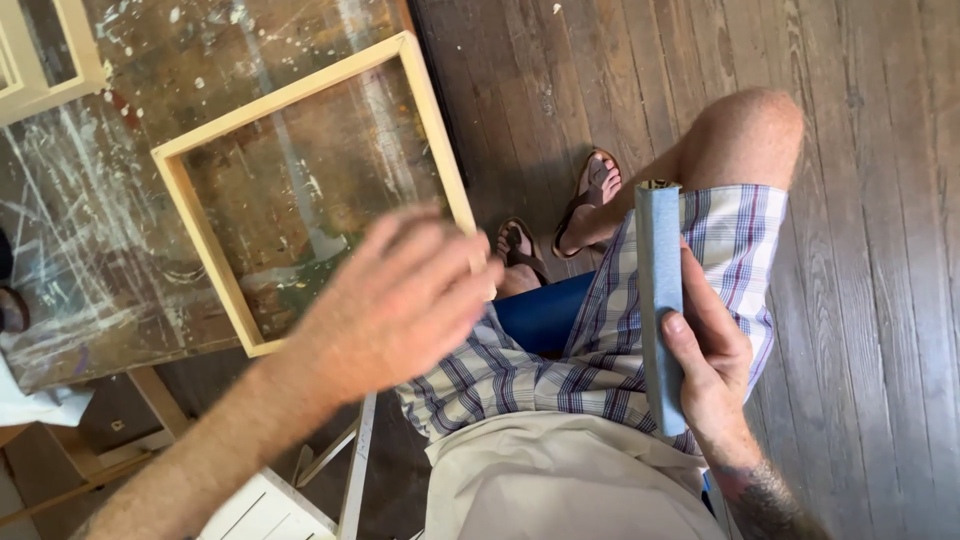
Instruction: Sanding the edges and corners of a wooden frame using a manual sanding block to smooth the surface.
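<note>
Two hands show: the left hand (400, 300), blurred, near the centre, and the right hand (715, 370) at about four o'clock. One grey-blue sanding block (660, 300) stands in the right hand. Two wooden frames are in view: one whole pale wooden frame (205, 225) at ten o'clock on the table, and one corner of a second pale frame (45, 85) at the far ten o'clock edge. One paint-spattered tabletop (80, 250) bears them. Two sandalled feet (560, 225) show near twelve o'clock on the plank floor (870, 300).
</note>
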